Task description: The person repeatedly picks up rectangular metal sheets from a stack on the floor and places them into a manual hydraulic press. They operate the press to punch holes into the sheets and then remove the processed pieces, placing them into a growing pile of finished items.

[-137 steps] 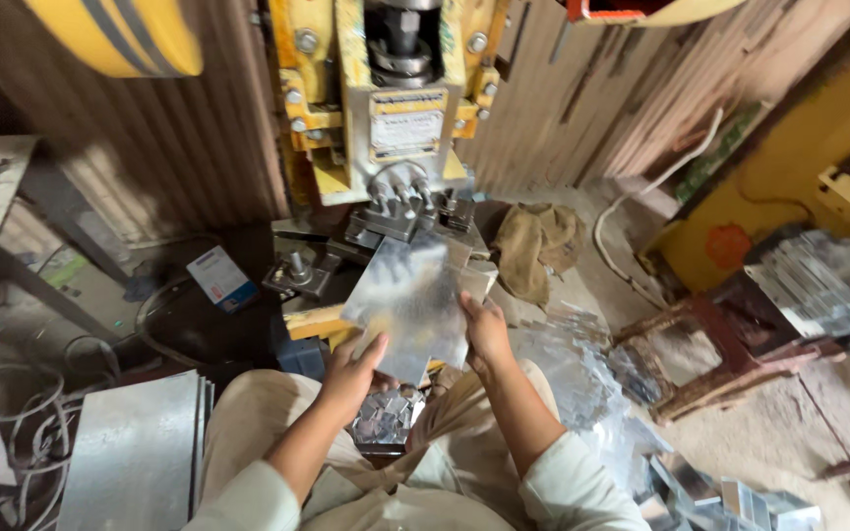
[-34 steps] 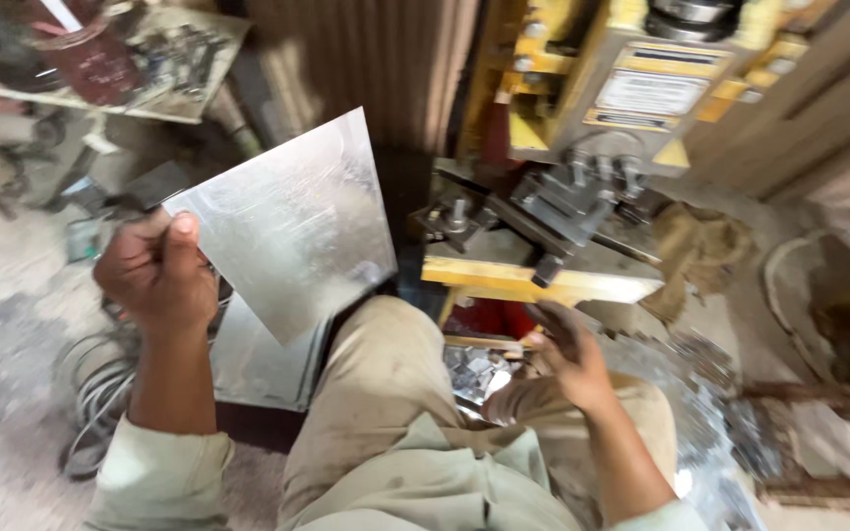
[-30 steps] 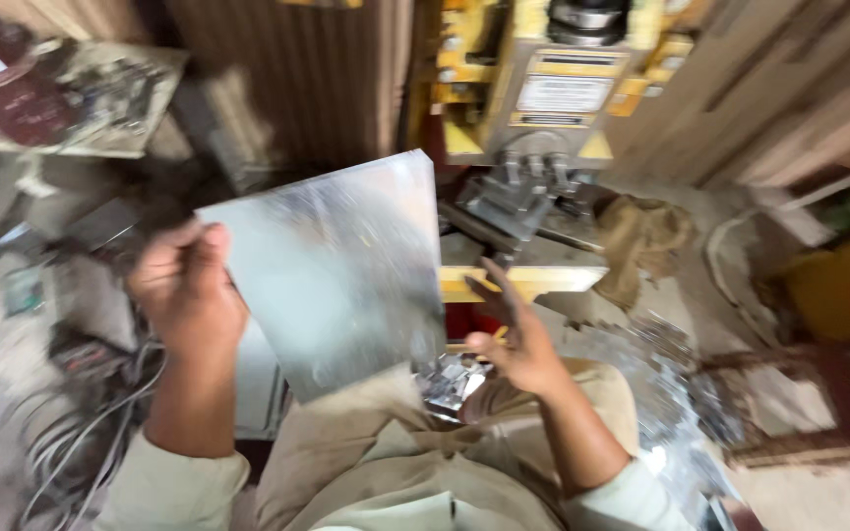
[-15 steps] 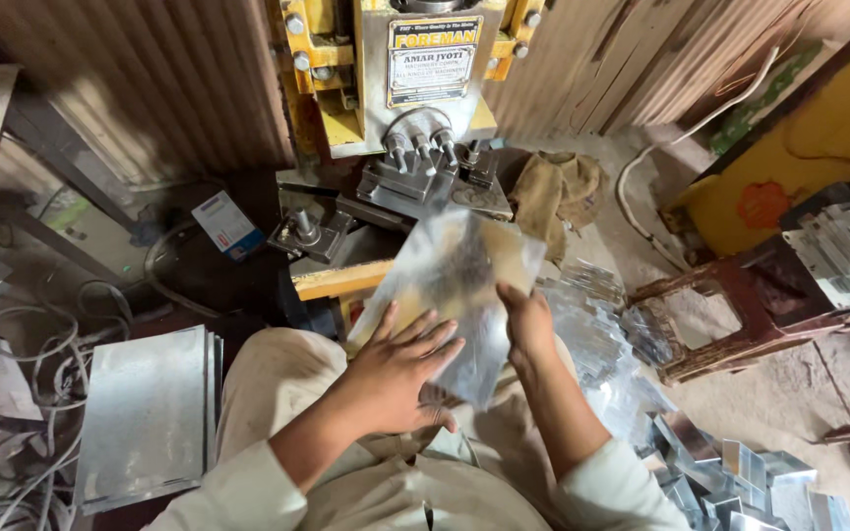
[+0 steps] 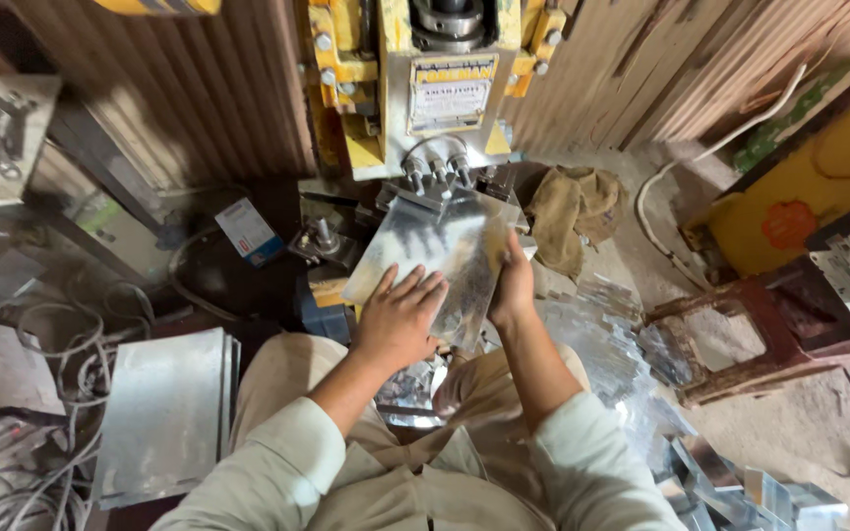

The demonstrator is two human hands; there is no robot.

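Head view: both hands, left [image 5: 397,320] flat, right [image 5: 514,287] gripping, have pushed the metal sheet [image 5: 435,258] under the press [image 5: 435,93]

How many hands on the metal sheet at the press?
2. The left hand lies flat on the metal sheet near its lower edge; the right hand grips its right edge. The sheet's far end sits under the yellow press.

Press machine [image 5: 445,93] blocks ahead; metal scraps [image 5: 612,344] crowd the right.
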